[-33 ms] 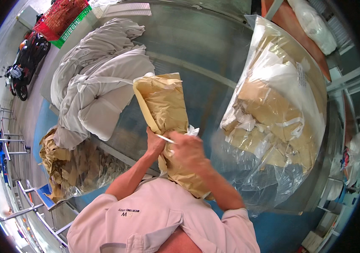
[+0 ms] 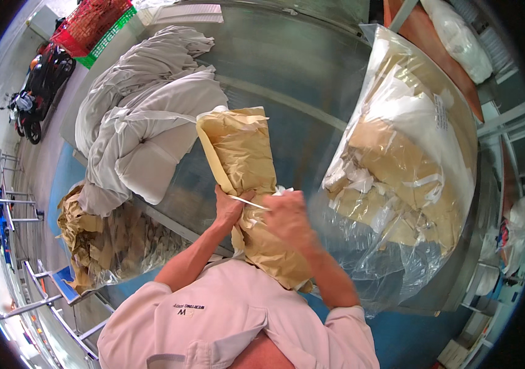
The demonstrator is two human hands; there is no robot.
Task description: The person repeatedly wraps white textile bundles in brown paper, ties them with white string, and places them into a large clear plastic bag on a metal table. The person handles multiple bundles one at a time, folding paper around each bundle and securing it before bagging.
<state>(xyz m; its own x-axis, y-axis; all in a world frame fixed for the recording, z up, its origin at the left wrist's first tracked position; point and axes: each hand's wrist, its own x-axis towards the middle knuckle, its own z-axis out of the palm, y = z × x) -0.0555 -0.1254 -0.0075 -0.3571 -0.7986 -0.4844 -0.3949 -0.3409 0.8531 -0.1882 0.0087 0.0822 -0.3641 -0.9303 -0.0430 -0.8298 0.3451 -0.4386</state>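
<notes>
A long bundle of crumpled brown paper (image 2: 244, 150) lies in front of me, pinched in at its middle and running down toward my chest. Around that narrow waist goes a thin white strip (image 2: 247, 202). My left hand (image 2: 230, 206) is closed on the bundle's left side, by one end of the strip. My right hand (image 2: 287, 218), a little blurred, is a fist at the bundle's right edge, closed on the strip's other end. Between the two hands the strip is stretched across the paper. A white tuft (image 2: 282, 190) shows just above my right fist.
Pale grey cloth (image 2: 145, 123) is heaped at left on the metal table (image 2: 274, 49). Below it sits a clear bag of brown paper (image 2: 133, 246). A large clear plastic bag of brown and white paper (image 2: 397, 166) lies at right. A red crate (image 2: 87, 27) stands far left.
My right hand has moved to the right, away from my left hand. More of the white strip now shows between them. My left hand has stayed in place.
</notes>
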